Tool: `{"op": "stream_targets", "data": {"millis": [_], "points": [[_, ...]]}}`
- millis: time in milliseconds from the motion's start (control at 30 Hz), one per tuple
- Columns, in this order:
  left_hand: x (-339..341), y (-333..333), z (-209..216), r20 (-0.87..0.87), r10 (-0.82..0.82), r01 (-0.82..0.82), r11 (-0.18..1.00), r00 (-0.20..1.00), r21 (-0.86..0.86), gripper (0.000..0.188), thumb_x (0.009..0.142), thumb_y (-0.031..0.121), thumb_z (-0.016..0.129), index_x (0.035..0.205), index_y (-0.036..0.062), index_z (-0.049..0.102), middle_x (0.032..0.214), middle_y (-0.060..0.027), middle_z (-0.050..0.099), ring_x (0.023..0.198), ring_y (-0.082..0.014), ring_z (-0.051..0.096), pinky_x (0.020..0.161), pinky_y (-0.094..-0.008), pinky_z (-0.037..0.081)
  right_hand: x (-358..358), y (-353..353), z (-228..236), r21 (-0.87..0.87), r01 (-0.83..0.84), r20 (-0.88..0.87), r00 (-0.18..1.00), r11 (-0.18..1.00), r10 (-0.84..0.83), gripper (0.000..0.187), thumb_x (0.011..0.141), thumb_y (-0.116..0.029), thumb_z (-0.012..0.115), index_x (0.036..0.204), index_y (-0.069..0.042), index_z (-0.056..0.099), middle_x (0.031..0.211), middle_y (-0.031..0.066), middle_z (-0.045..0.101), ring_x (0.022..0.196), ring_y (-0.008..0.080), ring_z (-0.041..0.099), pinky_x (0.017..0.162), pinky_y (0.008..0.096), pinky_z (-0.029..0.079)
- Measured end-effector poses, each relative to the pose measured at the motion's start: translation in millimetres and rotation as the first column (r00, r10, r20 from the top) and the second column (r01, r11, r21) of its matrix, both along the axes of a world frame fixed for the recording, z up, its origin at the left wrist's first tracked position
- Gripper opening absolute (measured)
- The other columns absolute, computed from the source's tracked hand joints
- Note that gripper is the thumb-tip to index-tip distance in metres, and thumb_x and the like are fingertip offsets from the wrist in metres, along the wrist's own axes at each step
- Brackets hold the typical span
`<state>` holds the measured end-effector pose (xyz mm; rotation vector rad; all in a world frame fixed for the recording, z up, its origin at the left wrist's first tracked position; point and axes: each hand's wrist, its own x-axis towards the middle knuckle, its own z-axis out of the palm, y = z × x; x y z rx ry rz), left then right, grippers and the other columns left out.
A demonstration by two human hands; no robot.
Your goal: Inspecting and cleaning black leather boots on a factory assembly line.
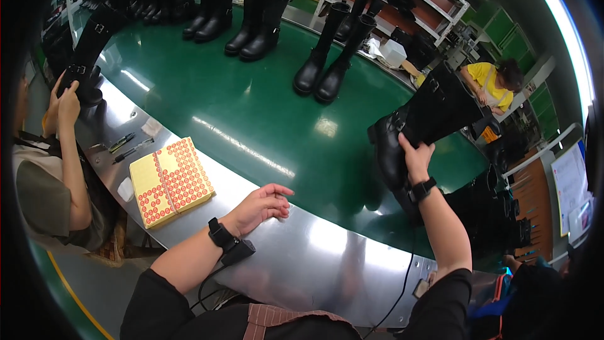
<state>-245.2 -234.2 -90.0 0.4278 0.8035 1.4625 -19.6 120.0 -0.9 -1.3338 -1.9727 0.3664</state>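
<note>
Tall black leather boot with metal-buckled straps [428, 110] is tilted at the person's right, near the far edge of the glossy green surface [251, 107], its shaft slanting to the upper right and its toe downward. The right hand [416, 158] grasps it near the ankle, the thumb against the leather; whether the boot touches anything below is too dark to tell. The left hand [258, 208] has its fingers loosely curled and released, holding nothing, above the brushed-metal border strip [302, 245]. To its left lies a banded stack of yellow sheets dotted with red round stickers [170, 182], with dark slim pens [133, 150] just beyond. Across the green, a pair of upright black boots [324, 63] stands well apart from the left hand. At the far left, a co-worker's hands [66, 104] are at another buckled black boot [94, 41].
</note>
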Motion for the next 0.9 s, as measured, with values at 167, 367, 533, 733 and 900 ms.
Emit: {"op": "stream_targets", "data": {"millis": [167, 367, 533, 733, 900], "points": [[-5, 2, -3, 0.002, -0.057, 0.057, 0.996, 0.998, -0.067, 0.027, 0.093, 0.009, 0.058, 0.119, 0.0009, 0.054, 0.095, -0.0079, 0.062, 0.088, -0.0159, 0.062, 0.084, -0.0321, 0.052, -57, 90, -29, 0.112, 0.216, 0.097, 0.969, 0.970, -0.227, 0.089, 0.068, -0.061, 0.075, 0.142, -0.022, 0.046, 0.151, 0.0272, 0.019, 0.135, 0.0470, 0.029, 0.108, 0.0539, 0.034], [-12, -2, -6, -0.068, -0.041, 0.034, 0.994, 0.997, -0.102, 0.023, 0.095, 0.006, 0.055, 0.117, -0.0004, 0.054, 0.097, -0.0093, 0.063, 0.089, -0.0182, 0.064, 0.084, -0.0341, 0.053, -109, 90, -95, -0.044, 0.255, 0.403, 0.889, 0.966, -0.217, 0.077, 0.079, -0.067, 0.059, 0.147, -0.041, 0.033, 0.158, 0.0190, 0.008, 0.145, 0.0397, 0.014, 0.106, 0.0650, 0.027], [-12, 13, -1, -0.030, -0.041, 0.040, 0.998, 0.999, -0.041, 0.020, 0.096, 0.006, 0.052, 0.115, -0.0007, 0.054, 0.094, -0.0112, 0.063, 0.089, -0.0222, 0.064, 0.085, -0.0384, 0.053, -64, 81, -82, -0.289, 0.170, 0.475, 0.880, 0.942, -0.013, 0.078, 0.080, -0.065, 0.059, 0.148, -0.035, 0.034, 0.159, 0.0172, 0.008, 0.145, 0.0422, 0.012, 0.107, 0.0685, 0.022], [-12, 9, -10, 0.000, -0.066, 0.066, 0.998, 0.998, 0.019, 0.022, 0.097, 0.009, 0.051, 0.117, -0.0001, 0.053, 0.095, -0.0121, 0.063, 0.088, -0.0218, 0.065, 0.080, -0.0364, 0.055, 27, -69, -35, -0.279, -0.364, 0.367, 0.815, 0.889, 0.449, 0.068, 0.083, -0.044, 0.068, 0.137, -0.009, 0.047, 0.131, 0.0206, 0.054, 0.122, 0.0351, 0.051, 0.101, 0.0439, 0.041], [-18, 5, -17, 0.004, -0.049, 0.049, 0.998, 0.999, 0.045, 0.022, 0.096, 0.006, 0.050, 0.117, 0.0000, 0.052, 0.092, -0.0123, 0.063, 0.086, -0.0234, 0.066, 0.081, -0.0414, 0.056, 111, -247, 77, -0.482, -0.617, -0.012, 0.714, 0.622, 0.700, 0.046, 0.084, -0.017, 0.073, 0.125, -0.004, 0.059, 0.112, 0.0142, 0.067, 0.107, 0.0248, 0.064, 0.092, 0.0343, 0.049]]}}
